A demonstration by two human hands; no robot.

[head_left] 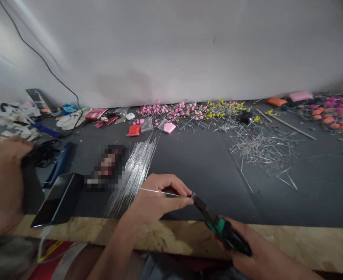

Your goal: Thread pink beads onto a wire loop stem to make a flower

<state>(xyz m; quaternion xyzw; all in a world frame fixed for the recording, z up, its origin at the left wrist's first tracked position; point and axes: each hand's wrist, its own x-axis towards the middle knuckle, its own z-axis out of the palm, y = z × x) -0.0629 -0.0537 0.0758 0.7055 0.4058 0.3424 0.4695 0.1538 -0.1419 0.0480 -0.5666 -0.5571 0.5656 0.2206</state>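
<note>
My left hand (156, 196) pinches a thin silver wire (152, 190) between thumb and fingertips near the table's front edge. Wrapped round the black and green handles of a pair of pliers (218, 223) is my right hand (244, 245). The jaws of the pliers meet the wire's end right at my left fingertips; whether they are fully closed on it I cannot tell. Just left of my left hand lies a bundle of long straight wires (139, 159). A loose heap of short cut wires (261, 147) spreads over the right side of the table.
Wire stems with pink tips (177, 111) and yellow tips (223, 109) lie along the wall. Orange and magenta pieces (334, 116) sit far right. A dark phone (56, 200) rests at front left, near a blue stapler-like tool (60, 163). Another person's hand (11, 149) is at left.
</note>
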